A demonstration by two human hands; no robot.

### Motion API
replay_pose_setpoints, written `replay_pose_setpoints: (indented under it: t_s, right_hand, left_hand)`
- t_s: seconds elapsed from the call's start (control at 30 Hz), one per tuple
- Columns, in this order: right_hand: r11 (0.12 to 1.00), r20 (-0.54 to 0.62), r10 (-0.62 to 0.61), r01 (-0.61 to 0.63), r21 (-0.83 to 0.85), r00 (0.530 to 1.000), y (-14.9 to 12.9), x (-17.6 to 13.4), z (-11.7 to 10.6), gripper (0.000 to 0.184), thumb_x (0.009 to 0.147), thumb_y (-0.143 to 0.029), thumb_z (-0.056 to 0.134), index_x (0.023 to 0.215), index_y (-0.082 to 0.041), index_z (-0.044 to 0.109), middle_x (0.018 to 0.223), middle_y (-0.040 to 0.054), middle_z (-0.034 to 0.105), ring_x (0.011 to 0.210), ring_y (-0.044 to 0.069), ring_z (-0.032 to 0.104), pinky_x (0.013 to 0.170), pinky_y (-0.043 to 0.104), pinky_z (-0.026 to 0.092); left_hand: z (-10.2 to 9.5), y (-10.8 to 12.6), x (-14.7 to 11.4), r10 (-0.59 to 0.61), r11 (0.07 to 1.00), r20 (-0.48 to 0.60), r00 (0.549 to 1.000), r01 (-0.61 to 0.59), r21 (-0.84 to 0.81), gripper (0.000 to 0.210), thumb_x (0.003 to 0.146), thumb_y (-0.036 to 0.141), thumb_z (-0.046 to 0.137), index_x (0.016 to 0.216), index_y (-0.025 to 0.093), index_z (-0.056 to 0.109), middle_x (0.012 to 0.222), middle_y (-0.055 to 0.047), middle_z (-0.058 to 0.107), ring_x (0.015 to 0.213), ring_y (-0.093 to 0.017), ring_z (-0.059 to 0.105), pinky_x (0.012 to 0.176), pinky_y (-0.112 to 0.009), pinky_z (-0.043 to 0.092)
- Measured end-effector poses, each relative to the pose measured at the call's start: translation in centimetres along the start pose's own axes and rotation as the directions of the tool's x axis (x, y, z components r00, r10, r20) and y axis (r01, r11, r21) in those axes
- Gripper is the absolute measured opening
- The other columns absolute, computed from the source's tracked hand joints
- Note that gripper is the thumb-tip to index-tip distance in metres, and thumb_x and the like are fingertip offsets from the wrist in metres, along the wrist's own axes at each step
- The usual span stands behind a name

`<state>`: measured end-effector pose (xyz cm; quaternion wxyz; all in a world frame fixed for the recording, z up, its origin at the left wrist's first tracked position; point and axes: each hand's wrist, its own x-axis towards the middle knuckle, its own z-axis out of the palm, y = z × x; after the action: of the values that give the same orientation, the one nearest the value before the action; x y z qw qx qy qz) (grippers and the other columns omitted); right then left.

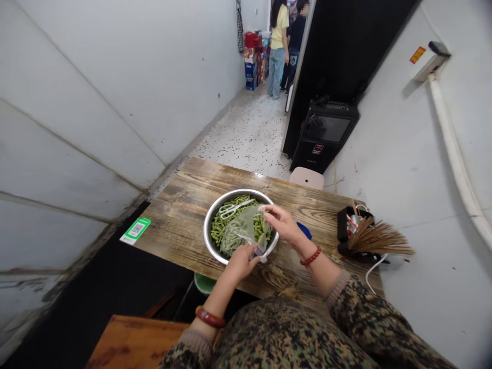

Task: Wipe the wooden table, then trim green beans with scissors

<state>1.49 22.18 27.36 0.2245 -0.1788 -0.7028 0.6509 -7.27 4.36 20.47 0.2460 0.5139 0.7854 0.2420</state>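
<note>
A round metal basin [208, 237] full of cut green bean pieces [217, 230] stands on the wooden table. Across the beans lies a pair of scissors with pale handles [227, 210]. Over the basin's near right part, a clear plastic bag [240, 229] with green pieces in it is held by both hands. My left hand [242, 260] grips the bag's lower edge near the basin rim. With thumb and fingers, my right hand [282, 225] pinches the bag's upper edge. The fingertips of the left hand are partly hidden by the plastic.
On the wooden table [172, 205] lies a green QR code card [137, 229] at left. A dark box [343, 225] and a bundle of thin brown sticks [378, 238] are at right. A pink stool [307, 177] and black speaker [326, 136] stand beyond; two people [277, 51] are farther back.
</note>
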Motion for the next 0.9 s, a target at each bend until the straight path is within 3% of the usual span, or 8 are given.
replay_pose_setpoints:
  t_s: [0.1,0.2,0.3,0.37,0.43,0.57,0.73,0.9]
  right_hand:
    - [0.989,-0.055,-0.057,0.049,-0.143,0.997,1.9,1.7,-1.8,0.041,0.084,-0.040,0.059,0.119,-0.019,0.062,0.122,0.0096,0.059,0.089,0.016,0.060,0.082,0.031,0.051]
    - [0.971,-0.213,0.006,-0.057,-0.233,0.977,2.6,1.8,-3.2,0.042,0.083,-0.039,0.059,0.119,-0.017,0.062,0.118,0.0128,0.061,0.089,0.019,0.061,0.082,0.036,0.052]
    - [0.945,-0.388,-0.137,0.004,-0.326,0.912,0.5,0.4,-3.0,0.036,0.089,-0.036,0.052,0.118,-0.019,0.063,0.117,0.0130,0.061,0.092,0.021,0.060,0.081,0.036,0.052]
    - [0.919,-0.290,-0.253,0.136,-0.369,0.923,-1.6,-0.9,-2.0,0.030,0.093,-0.034,0.049,0.116,-0.022,0.065,0.115,0.0102,0.063,0.095,0.021,0.060,0.084,0.036,0.051]
    - [0.902,0.035,-0.282,0.277,-0.330,0.959,-2.8,-2.0,-0.3,0.025,0.094,-0.031,0.050,0.111,-0.024,0.068,0.106,0.0068,0.067,0.094,0.020,0.062,0.086,0.035,0.050]
    - [0.865,0.586,-0.150,0.392,-0.311,0.796,0.3,-1.7,2.7,0.024,0.095,-0.023,0.048,0.107,-0.023,0.069,0.097,0.0040,0.072,0.090,0.017,0.066,0.085,0.030,0.052]
    - [0.605,0.531,0.001,0.422,-0.675,0.847,7.4,4.0,3.1,0.038,0.086,-0.012,0.055,0.124,-0.013,0.060,0.134,0.0151,0.057,0.126,0.026,0.050,0.108,0.042,0.038]
    - [0.507,0.494,0.075,0.394,-0.767,0.866,10.4,8.5,3.5,0.034,0.088,-0.012,0.053,0.120,-0.018,0.063,0.141,0.0109,0.052,0.133,0.026,0.041,0.109,0.043,0.035]
  left_hand:
    - [-0.9,-1.9,-1.1,-0.085,0.994,-0.020,0.996,0.086,0.070,0.018,0.081,0.025,0.058,0.093,0.021,0.072,0.085,-0.009,0.068,0.087,-0.024,0.062,0.084,-0.038,0.047]
    - [-2.2,-3.5,-1.8,-0.177,0.977,-0.085,0.981,0.185,0.103,0.018,0.083,0.024,0.055,0.082,0.020,0.072,0.081,-0.009,0.066,0.085,-0.024,0.061,0.083,-0.037,0.045]
    - [-3.2,-4.8,-1.7,-0.265,0.956,-0.159,0.951,0.280,0.084,0.025,0.087,0.031,0.050,0.083,0.020,0.072,0.080,-0.008,0.067,0.081,-0.022,0.061,0.080,-0.033,0.045]
    - [-3.6,-5.7,-1.1,-0.323,0.938,-0.211,0.923,0.341,0.055,0.033,0.090,0.036,0.044,0.087,0.019,0.072,0.083,-0.007,0.069,0.083,-0.021,0.062,0.078,-0.031,0.044]
    - [-3.8,-6.4,-0.2,-0.379,0.917,-0.252,0.890,0.398,0.028,0.042,0.093,0.039,0.036,0.086,0.017,0.071,0.082,-0.008,0.070,0.081,-0.020,0.063,0.074,-0.029,0.045]
    - [-3.7,-7.6,0.7,-0.435,0.887,-0.305,0.847,0.462,0.018,0.050,0.094,0.042,0.030,0.076,0.015,0.069,0.072,-0.007,0.067,0.071,-0.020,0.063,0.066,-0.028,0.043]
    - [-2.5,-8.6,-0.1,-0.405,0.884,-0.343,0.848,0.459,0.090,0.016,0.080,0.024,0.056,0.080,0.014,0.068,0.083,-0.009,0.065,0.083,-0.021,0.061,0.079,-0.030,0.044]
    - [-1.5,-10.0,-0.8,-0.410,0.866,-0.356,0.840,0.481,0.137,0.038,0.076,0.004,0.045,0.105,0.014,0.067,0.099,-0.012,0.063,0.094,-0.021,0.059,0.088,-0.033,0.044]
